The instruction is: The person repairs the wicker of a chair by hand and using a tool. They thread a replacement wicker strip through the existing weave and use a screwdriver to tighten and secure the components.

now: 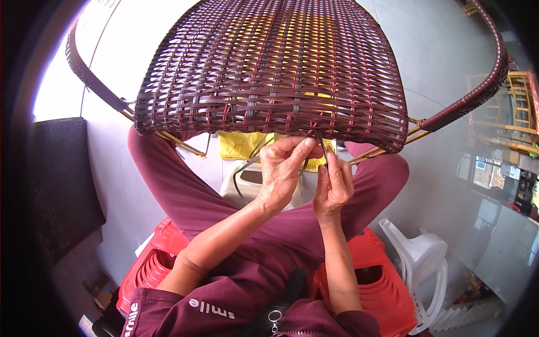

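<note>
A dark maroon woven wicker chair [269,73] fills the upper middle, its near rim just above my hands. My left hand [283,171] is closed at that rim, thumb and fingers pinched together. Beside it, my right hand [334,182] pinches a thin dark weaving strip [323,147] that runs up to the woven edge. More loose dark strip [237,177] curves down to the left of my left hand. What exactly lies between the left fingertips is hidden.
Wrapped curved armrests [92,81] stick out on both sides of the chair. Yellow cloth [238,145] and a pale stool [247,182] are beneath it. Red plastic stools [382,281] lie under me, with a white plastic chair [424,253] to the right. A dark board [64,180] stands at left.
</note>
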Demonstrator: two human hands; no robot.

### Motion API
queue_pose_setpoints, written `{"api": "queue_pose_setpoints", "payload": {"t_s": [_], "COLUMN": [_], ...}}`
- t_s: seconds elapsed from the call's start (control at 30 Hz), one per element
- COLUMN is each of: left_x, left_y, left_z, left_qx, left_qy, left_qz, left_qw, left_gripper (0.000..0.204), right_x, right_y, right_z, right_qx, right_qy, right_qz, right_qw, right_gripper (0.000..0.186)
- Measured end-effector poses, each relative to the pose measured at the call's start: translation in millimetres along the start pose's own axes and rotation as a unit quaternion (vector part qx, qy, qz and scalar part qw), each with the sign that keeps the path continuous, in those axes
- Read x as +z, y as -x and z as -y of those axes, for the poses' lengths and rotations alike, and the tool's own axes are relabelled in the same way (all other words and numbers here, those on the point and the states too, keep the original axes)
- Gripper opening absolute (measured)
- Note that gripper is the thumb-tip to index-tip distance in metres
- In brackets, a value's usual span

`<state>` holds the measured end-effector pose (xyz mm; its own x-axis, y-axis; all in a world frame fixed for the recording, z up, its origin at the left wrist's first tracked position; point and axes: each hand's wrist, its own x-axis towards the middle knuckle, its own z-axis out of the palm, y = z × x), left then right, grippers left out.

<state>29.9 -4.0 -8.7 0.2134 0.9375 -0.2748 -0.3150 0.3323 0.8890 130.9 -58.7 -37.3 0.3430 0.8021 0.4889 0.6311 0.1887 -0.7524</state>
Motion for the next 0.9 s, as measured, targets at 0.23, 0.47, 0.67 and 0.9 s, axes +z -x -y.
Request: {"api": "queue_pose_setpoints", "payload": {"t_s": [0.23,0.47,0.67,0.9], "left_x": [-5,-8,-4,-2], "left_y": [0,8,2,3], "left_z": [-1,5,6,3], "left_qx": [-0.042,-0.024,-0.01,-0.034], "left_qy": [0.056,0.083,0.086,0.128], "left_qz": [0.01,-0.012,-0.023,-0.027], "left_qw": [0.997,0.996,0.996,0.991], "left_gripper": [0.018,0.019,0.013,0.012], "right_x": [-3,-4,-4,-3], "right_y": [2,5,5,6], "right_z": [-4,-3,-2,-4], "right_qx": [-0.005,0.017,0.017,0.007], "right_qy": [0.012,0.006,0.012,0.014], "right_qz": [0.011,0.013,0.02,0.012], "right_qw": [1.0,1.0,1.0,1.0], "right_gripper": [0.031,0.03,0.029,0.031]}}
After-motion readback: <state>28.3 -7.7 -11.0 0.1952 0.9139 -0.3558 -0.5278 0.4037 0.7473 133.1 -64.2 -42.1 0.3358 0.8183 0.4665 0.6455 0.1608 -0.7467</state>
